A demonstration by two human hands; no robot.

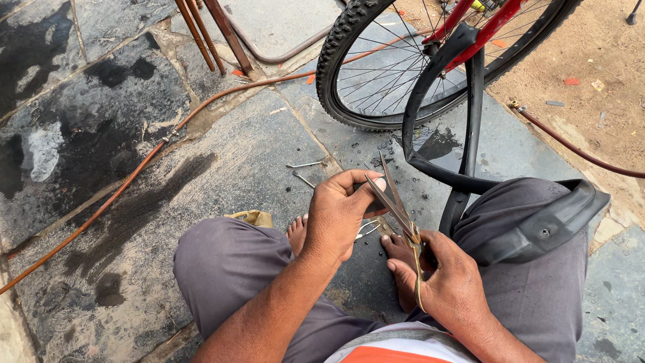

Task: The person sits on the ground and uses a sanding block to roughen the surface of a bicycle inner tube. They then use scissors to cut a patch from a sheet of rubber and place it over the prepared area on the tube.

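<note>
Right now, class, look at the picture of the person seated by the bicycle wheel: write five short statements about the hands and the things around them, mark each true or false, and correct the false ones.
1. The right hand holds a pair of scissors. True.
2. The scissors' blades are shut tight. False: they stand open.
3. The left hand rests flat on the stone floor. False: it is raised, with fingers at the blades.
4. A black inner tube lies over the person's right thigh. True.
5. The bicycle wheel lies flat on the ground. False: it stands upright.
</note>
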